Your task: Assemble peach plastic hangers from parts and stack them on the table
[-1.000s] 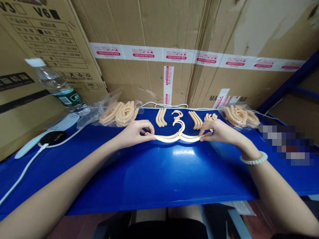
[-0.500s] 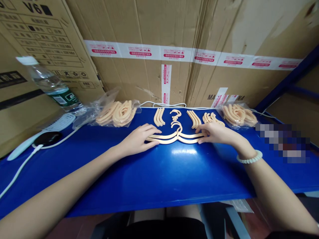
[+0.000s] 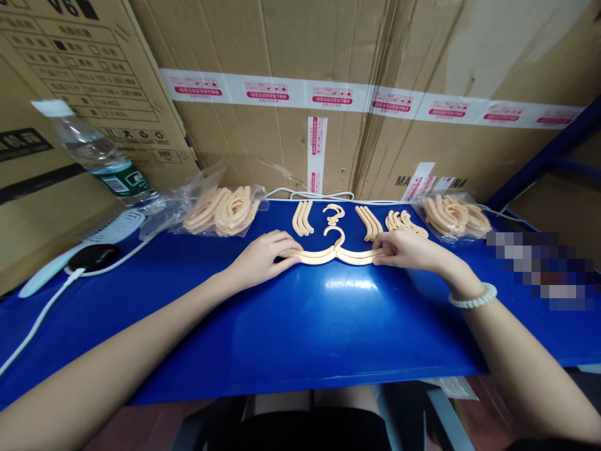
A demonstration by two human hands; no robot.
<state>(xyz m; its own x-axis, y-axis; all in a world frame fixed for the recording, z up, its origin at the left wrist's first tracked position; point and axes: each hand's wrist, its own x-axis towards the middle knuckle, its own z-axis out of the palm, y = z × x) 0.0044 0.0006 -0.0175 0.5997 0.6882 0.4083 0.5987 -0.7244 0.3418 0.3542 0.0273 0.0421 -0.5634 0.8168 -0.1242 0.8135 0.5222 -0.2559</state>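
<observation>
Between the two hands, one peach-coloured hanger (image 3: 337,252) is spanning the gap, on or just above a blue table (image 3: 300,332) (which of the two, one cannot tell). The left hand (image 3: 263,260) is pinching one end between thumb and fingers; the right hand (image 3: 407,249) is pinching the other. Beyond the left hand, three curved bars (image 3: 301,219) are lying side by side; just beyond the right, three slim rods (image 3: 367,223) are lying, with short curved pieces (image 3: 404,220) next to them, overlapping too closely for counting. Between these groups, several loose hooks (image 3: 333,220) are resting, their number likewise unclear. Two clear bags are holding similar parts: the first bag (image 3: 230,210) beyond the left hand, the second bag (image 3: 453,216) beyond the right. Farther left of the left hand, one bottle (image 3: 110,166) is leaning. The hanger is showing one hook curling away from the person and two smooth arms per side, running close together and bowing gently toward the person.
</observation>
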